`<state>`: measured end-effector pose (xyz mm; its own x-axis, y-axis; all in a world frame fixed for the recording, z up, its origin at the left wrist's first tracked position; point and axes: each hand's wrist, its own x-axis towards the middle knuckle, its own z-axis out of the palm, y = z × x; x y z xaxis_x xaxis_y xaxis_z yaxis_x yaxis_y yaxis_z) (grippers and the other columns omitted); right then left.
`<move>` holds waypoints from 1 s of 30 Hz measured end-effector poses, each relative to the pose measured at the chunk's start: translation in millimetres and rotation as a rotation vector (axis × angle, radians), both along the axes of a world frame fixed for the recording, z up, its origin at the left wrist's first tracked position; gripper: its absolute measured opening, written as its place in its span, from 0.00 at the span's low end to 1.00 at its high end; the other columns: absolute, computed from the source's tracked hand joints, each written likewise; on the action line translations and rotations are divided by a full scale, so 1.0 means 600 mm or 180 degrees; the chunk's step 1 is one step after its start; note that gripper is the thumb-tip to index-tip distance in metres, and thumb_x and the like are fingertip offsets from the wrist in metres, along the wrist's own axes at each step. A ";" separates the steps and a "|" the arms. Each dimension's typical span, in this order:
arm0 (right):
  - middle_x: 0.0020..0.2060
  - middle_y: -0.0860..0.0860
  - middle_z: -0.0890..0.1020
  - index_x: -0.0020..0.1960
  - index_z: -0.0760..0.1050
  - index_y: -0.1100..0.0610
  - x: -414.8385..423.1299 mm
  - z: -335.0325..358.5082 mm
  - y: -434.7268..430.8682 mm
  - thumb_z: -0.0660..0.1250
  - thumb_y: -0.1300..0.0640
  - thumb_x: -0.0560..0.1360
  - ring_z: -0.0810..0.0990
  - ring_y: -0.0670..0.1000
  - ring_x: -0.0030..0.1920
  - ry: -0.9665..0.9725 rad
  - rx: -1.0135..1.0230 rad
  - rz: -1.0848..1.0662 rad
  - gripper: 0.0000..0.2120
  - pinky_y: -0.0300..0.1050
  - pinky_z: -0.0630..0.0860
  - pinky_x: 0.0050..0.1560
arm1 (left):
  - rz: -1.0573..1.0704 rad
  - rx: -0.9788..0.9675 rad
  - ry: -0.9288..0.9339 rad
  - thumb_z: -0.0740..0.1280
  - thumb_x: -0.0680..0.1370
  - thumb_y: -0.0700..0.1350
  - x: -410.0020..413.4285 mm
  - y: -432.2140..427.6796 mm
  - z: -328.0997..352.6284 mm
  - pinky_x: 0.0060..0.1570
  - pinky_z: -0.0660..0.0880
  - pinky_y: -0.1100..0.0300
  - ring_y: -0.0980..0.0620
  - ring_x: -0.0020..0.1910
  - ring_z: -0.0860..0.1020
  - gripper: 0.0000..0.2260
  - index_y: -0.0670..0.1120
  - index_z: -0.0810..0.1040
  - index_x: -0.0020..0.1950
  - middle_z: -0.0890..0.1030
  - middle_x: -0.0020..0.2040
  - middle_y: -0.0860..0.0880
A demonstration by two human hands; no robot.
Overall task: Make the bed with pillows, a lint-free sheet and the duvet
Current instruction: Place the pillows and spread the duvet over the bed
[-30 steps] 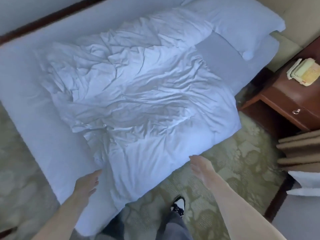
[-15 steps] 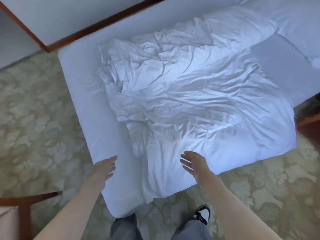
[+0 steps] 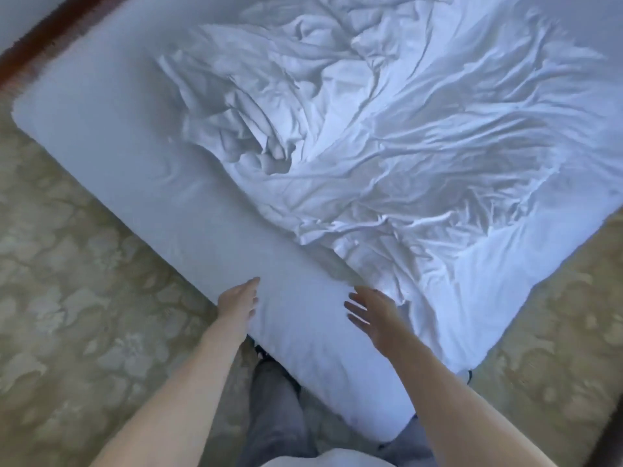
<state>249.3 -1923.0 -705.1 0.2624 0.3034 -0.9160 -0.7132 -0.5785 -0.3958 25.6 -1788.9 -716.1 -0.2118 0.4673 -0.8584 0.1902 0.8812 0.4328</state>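
Observation:
A crumpled white duvet [image 3: 387, 156] lies bunched over the middle and right of the bed, one corner hanging over the near right side. The smooth white sheet [image 3: 135, 170] covers the mattress and shows bare along the foot end at left. My left hand [image 3: 237, 299] hovers at the foot edge of the mattress with fingers straight, holding nothing. My right hand [image 3: 372, 313] is spread open above the sheet, just left of the duvet's lower corner. No pillows are in view.
Patterned green-beige carpet [image 3: 77, 315] surrounds the bed. A dark wooden baseboard [image 3: 43, 32] runs along the wall at top left. My legs in grey trousers [image 3: 273, 406] stand against the bed's near corner.
I have moved left towards the foot of the bed. Both hands have come forward over the mattress corner, and the pillow and nightstand have left the view.

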 end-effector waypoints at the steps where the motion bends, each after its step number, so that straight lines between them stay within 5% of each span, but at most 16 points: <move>1: 0.56 0.56 0.83 0.54 0.79 0.56 -0.023 0.003 0.010 0.68 0.58 0.81 0.85 0.57 0.54 0.0042 -0.0047 -0.0217 0.04 0.54 0.79 0.60 | -0.0107 -0.0005 -0.0026 0.74 0.78 0.52 -0.008 0.026 0.002 0.48 0.78 0.59 0.53 0.48 0.81 0.15 0.45 0.79 0.58 0.81 0.49 0.51; 12: 0.66 0.55 0.78 0.70 0.74 0.58 -0.142 0.027 0.056 0.68 0.53 0.81 0.78 0.57 0.67 0.0524 0.0289 -0.2094 0.19 0.53 0.75 0.66 | -0.0500 -0.0157 -0.1155 0.71 0.81 0.43 -0.007 0.157 0.063 0.67 0.74 0.51 0.49 0.61 0.80 0.16 0.42 0.78 0.67 0.81 0.62 0.46; 17: 0.69 0.53 0.76 0.62 0.78 0.52 -0.197 -0.035 0.113 0.71 0.52 0.80 0.74 0.56 0.71 0.0877 0.0618 -0.2125 0.12 0.53 0.72 0.70 | -0.0249 -0.0121 -0.1302 0.69 0.82 0.45 -0.045 0.234 0.022 0.68 0.73 0.48 0.46 0.68 0.74 0.22 0.41 0.72 0.74 0.75 0.68 0.43; 23: 0.68 0.52 0.76 0.65 0.76 0.52 -0.214 -0.103 0.198 0.76 0.48 0.75 0.76 0.54 0.69 0.0760 0.0656 -0.2652 0.21 0.50 0.73 0.68 | -0.0453 -0.0250 -0.1083 0.71 0.80 0.52 -0.063 0.367 -0.039 0.69 0.73 0.49 0.45 0.74 0.70 0.33 0.37 0.64 0.78 0.70 0.73 0.41; 27: 0.57 0.51 0.80 0.67 0.77 0.56 -0.189 -0.129 0.291 0.80 0.45 0.70 0.83 0.50 0.58 0.0541 0.0452 -0.3428 0.30 0.44 0.79 0.58 | -0.0481 -0.0301 -0.1187 0.70 0.80 0.56 -0.025 0.447 -0.082 0.74 0.67 0.49 0.47 0.78 0.65 0.38 0.39 0.58 0.82 0.64 0.79 0.41; 30: 0.59 0.51 0.82 0.67 0.77 0.54 -0.197 -0.153 0.329 0.82 0.43 0.66 0.86 0.51 0.53 0.0295 0.0261 -0.3851 0.33 0.45 0.81 0.58 | -0.0690 -0.0418 -0.1314 0.70 0.79 0.58 -0.016 0.490 -0.107 0.74 0.67 0.51 0.49 0.76 0.68 0.34 0.43 0.65 0.79 0.68 0.76 0.46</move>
